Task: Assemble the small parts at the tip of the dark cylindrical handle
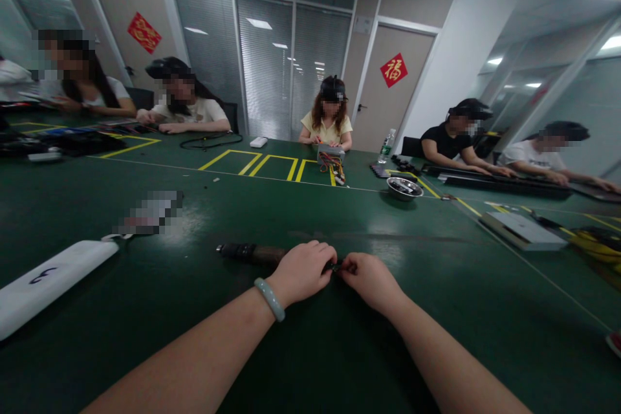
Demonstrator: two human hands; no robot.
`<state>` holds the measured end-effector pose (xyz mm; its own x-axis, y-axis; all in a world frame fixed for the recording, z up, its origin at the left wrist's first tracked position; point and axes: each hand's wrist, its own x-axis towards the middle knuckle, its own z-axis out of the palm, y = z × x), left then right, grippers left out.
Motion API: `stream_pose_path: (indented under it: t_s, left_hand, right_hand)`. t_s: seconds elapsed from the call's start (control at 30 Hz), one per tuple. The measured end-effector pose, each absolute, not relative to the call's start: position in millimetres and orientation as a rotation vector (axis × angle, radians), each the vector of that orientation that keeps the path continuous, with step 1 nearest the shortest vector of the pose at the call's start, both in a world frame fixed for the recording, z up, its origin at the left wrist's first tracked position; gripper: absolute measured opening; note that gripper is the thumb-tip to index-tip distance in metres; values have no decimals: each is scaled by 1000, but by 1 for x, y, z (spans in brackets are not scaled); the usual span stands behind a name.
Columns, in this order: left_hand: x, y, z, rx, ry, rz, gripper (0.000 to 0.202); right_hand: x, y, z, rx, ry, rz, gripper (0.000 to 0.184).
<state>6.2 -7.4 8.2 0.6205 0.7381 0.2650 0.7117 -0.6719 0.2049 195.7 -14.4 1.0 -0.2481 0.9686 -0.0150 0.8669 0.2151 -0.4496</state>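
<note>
A dark, cylindrical tool (262, 255) with a brownish middle, a ribbed black section and a small metal tip lies on the green table, tip to the left. My left hand (303, 272), with a pale green bangle (270, 299) on the wrist, curls over its right part. Thumb and fingers close there around the tool's dark end. My right hand (371, 278) is pinched close beside the left fingertips, at that same end. What sits between the right fingers is small and mostly hidden. Both hands nearly touch.
A white oblong case (58, 278) marked 3 lies at left, near a blurred flat object (154, 212). Farther off are a metal bowl (404, 188), a bottle (387, 146), a grey box with wires (330, 155) and a flat silver box (521, 231). Several people work around the table.
</note>
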Motion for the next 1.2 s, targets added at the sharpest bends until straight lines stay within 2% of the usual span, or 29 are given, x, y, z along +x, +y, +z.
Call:
stream_pose_path:
  t_s: [0.77,1.2]
  left_hand:
    - [6,-7,7,2726,1252,538,14]
    - [7,-7,5,2751,1194,595,8]
  right_hand:
    - [195,-15,1,-1704,-2159,563,11]
    - [199,-14,1,-1638,-2089,584,12]
